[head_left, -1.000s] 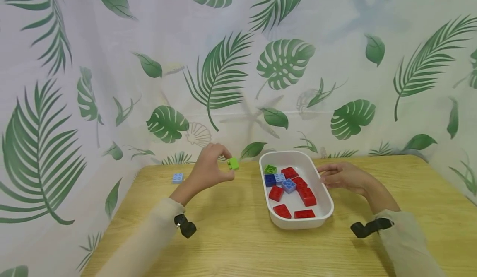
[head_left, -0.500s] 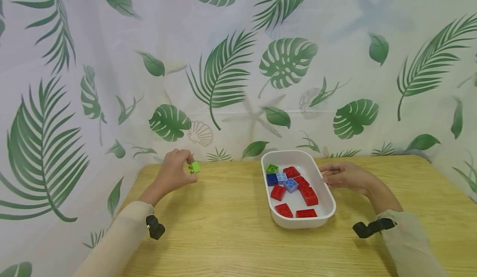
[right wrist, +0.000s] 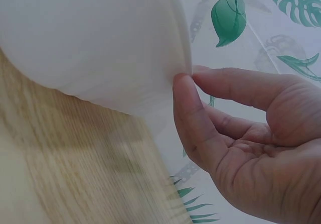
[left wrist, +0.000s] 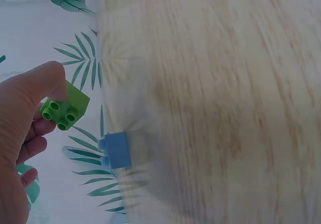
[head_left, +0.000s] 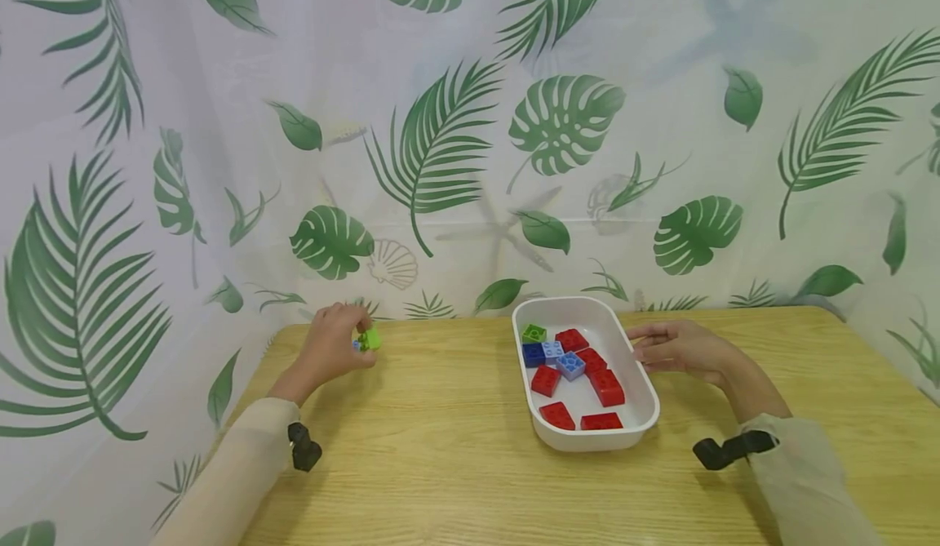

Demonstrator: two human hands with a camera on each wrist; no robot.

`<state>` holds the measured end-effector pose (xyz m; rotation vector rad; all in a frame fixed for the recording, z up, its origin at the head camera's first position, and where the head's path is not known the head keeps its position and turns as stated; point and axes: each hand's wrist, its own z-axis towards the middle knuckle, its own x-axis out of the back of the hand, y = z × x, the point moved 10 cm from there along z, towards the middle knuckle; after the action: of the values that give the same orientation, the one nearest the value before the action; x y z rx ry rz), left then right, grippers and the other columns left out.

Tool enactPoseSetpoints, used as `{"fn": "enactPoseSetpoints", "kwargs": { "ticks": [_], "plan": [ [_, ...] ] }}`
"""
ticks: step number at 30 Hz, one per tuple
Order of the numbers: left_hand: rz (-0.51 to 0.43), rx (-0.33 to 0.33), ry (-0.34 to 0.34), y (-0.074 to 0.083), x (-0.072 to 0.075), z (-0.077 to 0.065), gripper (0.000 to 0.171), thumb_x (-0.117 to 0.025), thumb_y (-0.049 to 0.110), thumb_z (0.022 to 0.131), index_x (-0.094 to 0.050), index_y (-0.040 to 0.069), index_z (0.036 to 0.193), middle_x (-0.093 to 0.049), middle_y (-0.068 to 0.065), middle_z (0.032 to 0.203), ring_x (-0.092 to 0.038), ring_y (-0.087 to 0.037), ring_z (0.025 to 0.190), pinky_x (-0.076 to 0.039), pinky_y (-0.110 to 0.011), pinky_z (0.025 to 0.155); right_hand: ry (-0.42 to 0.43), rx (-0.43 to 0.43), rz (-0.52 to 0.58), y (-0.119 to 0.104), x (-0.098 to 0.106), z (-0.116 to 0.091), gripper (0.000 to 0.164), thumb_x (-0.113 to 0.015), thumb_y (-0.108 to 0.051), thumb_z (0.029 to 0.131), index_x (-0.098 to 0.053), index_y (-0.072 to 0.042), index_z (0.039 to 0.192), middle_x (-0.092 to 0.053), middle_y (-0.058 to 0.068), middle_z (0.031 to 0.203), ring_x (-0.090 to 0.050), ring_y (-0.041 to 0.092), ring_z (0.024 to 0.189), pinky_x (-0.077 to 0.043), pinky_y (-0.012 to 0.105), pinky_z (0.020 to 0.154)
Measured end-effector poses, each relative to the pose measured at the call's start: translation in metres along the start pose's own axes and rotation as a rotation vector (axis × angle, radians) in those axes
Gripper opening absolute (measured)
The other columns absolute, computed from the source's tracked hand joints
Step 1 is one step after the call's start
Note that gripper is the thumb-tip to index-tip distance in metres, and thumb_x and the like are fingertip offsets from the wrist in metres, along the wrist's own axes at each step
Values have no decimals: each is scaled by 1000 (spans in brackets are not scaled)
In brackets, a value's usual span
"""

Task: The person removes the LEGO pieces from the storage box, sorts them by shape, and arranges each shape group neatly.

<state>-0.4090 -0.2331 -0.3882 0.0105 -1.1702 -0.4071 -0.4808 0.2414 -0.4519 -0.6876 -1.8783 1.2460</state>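
Observation:
My left hand (head_left: 328, 346) grips a bright green toy building brick (left wrist: 66, 107) with its studs facing the wrist camera. Just past the hand, a light blue brick (left wrist: 117, 150) sits on the tabletop; in the head view it is mostly hidden behind the fingers. On the other side, my right hand (head_left: 683, 350) pinches the side rim of a white plastic tub (head_left: 587, 440), its fingertips (right wrist: 186, 86) right at the edge. Inside the tub lie several red bricks (head_left: 606, 388), a green brick (head_left: 534, 334), a dark blue brick (head_left: 534, 356) and light blue bricks (head_left: 570, 365).
The wooden table (head_left: 441, 464) reaches back to a white cloth (head_left: 455, 162) printed with green leaves, which hangs behind it and along the left side. Each wrist carries a black camera strap.
My left hand has carried the green brick leftward, away from the tub, and lowered it beside the light blue brick on the table. The right hand stays at the tub's rim.

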Motion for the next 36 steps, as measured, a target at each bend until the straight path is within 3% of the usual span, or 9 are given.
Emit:
{"fn": "enactPoseSetpoints", "kwargs": {
  "ticks": [11,19,36],
  "plan": [
    [55,-23,-52,-7,-22,0,30,-80,15,69,-62,10,92,-63,-3,89,-53,-26,90,-40,-57,92,2,8,-5,0,0,-1,61,-68,-14,97,-42,11,146,-70,5,113,-69,14,103,-57,38,95],
    [7,18,-65,-13,-32,0,33,-81,14,70,-63,10,97,-64,-4,93,-53,-26,91,-38,-60,98,6,0,-8,1,0,-2,62,-68,-14,97,-42,10,147,-70,6,113,-69,15,104,-57,39,96],
    [32,15,-73,-16,-35,-1,34,-83,13,71,-67,10,101,-63,-6,95,-54,-27,95,-38,-63,99,6,4,-8,0,1,-2,61,-68,-14,96,-42,11,146,-71,7,114,-69,16,104,-57,39,96]
  ]
}}
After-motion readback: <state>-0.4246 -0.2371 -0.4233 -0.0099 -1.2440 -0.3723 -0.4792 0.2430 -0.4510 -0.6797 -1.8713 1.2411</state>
